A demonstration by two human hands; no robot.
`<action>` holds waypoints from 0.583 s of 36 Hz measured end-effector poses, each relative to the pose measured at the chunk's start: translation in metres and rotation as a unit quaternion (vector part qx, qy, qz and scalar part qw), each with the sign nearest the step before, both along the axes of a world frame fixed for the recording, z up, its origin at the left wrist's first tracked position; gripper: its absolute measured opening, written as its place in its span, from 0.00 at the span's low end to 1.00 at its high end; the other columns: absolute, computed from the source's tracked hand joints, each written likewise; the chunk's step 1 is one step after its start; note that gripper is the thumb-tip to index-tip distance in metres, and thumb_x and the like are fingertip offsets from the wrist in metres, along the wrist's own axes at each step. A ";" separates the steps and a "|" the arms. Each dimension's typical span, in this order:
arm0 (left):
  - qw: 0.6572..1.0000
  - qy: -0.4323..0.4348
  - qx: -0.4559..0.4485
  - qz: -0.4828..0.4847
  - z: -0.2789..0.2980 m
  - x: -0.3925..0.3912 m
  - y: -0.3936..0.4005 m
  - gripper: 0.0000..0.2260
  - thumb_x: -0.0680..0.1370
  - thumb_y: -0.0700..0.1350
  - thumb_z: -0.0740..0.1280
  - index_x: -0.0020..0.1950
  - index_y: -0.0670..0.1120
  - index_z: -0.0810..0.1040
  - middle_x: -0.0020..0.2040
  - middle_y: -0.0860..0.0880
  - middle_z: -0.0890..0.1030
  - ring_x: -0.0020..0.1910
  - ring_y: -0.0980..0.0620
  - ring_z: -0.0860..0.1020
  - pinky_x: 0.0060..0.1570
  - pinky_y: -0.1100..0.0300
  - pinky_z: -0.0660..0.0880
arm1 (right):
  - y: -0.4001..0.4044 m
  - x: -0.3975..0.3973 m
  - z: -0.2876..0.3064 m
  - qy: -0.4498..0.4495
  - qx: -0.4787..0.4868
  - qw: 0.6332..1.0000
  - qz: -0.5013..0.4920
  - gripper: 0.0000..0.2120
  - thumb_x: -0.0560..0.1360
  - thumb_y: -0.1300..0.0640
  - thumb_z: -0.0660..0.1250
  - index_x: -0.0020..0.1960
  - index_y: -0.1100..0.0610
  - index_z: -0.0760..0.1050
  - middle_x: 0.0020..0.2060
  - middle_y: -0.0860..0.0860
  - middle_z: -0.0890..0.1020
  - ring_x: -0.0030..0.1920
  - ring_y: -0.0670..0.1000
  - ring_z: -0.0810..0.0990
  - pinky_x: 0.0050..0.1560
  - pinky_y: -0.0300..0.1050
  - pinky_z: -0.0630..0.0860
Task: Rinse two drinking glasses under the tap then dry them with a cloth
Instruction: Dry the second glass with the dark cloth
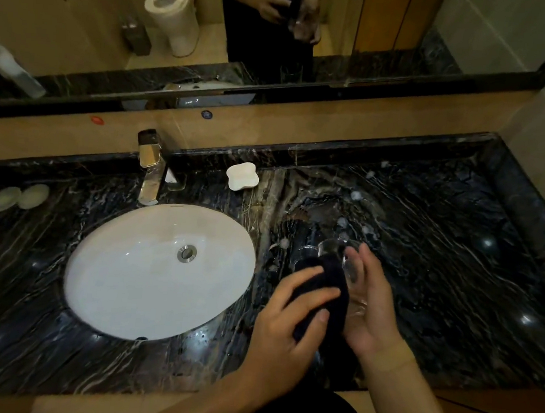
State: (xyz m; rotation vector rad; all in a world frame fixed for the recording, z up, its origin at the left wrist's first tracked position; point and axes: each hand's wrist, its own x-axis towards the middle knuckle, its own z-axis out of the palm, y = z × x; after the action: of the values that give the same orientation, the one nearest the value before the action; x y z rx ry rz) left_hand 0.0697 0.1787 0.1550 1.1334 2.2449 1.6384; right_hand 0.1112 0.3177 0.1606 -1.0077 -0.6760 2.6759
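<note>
A clear drinking glass lies tilted in my right hand, above the dark marble counter to the right of the basin. My left hand grips a dark cloth and presses it against the glass, with part of the cloth near its mouth. A second clear glass seems to stand on the counter just left of the first one, hard to make out against the dark stone. The chrome tap stands behind the white oval sink; no water is seen running.
A white soap dish sits behind the basin to the right of the tap. Two round pale lids lie at the far left of the counter. A mirror runs along the back wall.
</note>
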 end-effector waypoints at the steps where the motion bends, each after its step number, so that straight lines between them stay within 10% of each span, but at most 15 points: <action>1: 1.000 0.001 -0.001 -0.001 -0.001 0.001 0.000 0.12 0.79 0.43 0.65 0.61 0.50 0.82 0.69 0.52 0.74 0.70 0.54 0.72 0.68 0.62 0.68 | 0.002 -0.001 0.000 -0.005 0.005 1.000 -0.002 0.19 0.77 0.43 0.64 0.37 0.53 0.86 0.38 0.56 0.85 0.37 0.55 0.84 0.47 0.51 0.78; 11: 0.989 -0.100 -0.003 0.110 0.019 -0.037 0.037 0.11 0.82 0.43 0.64 0.58 0.57 0.80 0.65 0.54 0.76 0.66 0.63 0.72 0.64 0.73 0.65 | -0.010 -0.003 -0.003 0.007 0.062 0.997 0.054 0.27 0.76 0.37 0.65 0.62 0.57 0.81 0.61 0.60 0.82 0.63 0.60 0.79 0.67 0.59 0.73; 15: 0.979 -0.157 -0.006 0.133 0.019 -0.049 0.043 0.13 0.82 0.41 0.64 0.55 0.59 0.81 0.60 0.54 0.78 0.62 0.63 0.75 0.63 0.67 0.70 | -0.011 -0.004 -0.008 -0.038 0.154 0.986 0.047 0.44 0.59 0.37 0.81 0.70 0.50 0.72 0.60 0.57 0.83 0.57 0.57 0.83 0.52 0.54 0.81; 18: 0.978 -0.168 -0.022 0.124 0.017 -0.045 0.039 0.14 0.82 0.42 0.64 0.56 0.62 0.80 0.60 0.55 0.79 0.60 0.63 0.75 0.60 0.70 0.70 | -0.006 -0.005 -0.010 -0.039 0.139 0.990 0.005 0.36 0.68 0.50 0.77 0.72 0.56 0.69 0.49 0.53 0.86 0.45 0.49 0.85 0.39 0.45 0.81; 21: 0.980 -0.162 -0.037 0.111 0.012 -0.032 0.033 0.16 0.82 0.44 0.64 0.58 0.67 0.77 0.62 0.54 0.77 0.63 0.63 0.74 0.59 0.76 0.67 | -0.008 -0.009 -0.011 -0.056 0.117 0.992 -0.002 0.25 0.73 0.50 0.73 0.67 0.59 0.75 0.55 0.60 0.84 0.53 0.57 0.84 0.48 0.52 0.82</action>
State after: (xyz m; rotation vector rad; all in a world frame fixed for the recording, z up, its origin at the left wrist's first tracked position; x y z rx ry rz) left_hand 0.0375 0.2120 0.1669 0.5629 2.2544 1.6588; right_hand 0.1020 0.3096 0.1499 -1.0981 -0.9809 2.4769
